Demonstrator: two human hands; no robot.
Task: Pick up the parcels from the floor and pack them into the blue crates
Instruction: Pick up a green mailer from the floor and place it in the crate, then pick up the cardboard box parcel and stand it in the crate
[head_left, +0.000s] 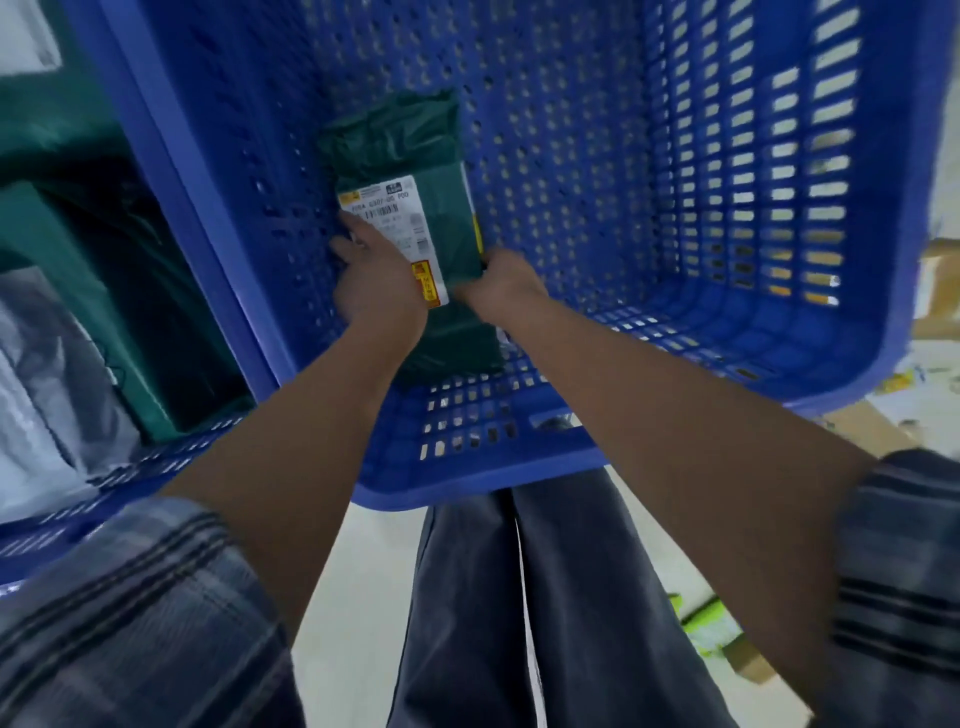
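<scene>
Both hands grip the green parcel (415, 171) — left hand (376, 280), right hand (501, 286) — near the blue crate's (675, 156) left wall.

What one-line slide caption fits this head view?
Both hands, left hand and right hand, set a green parcel on the floor of a blue crate.

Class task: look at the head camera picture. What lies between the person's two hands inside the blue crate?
The green parcel, with its white label, lies on the crate floor between left hand and right hand.
</scene>
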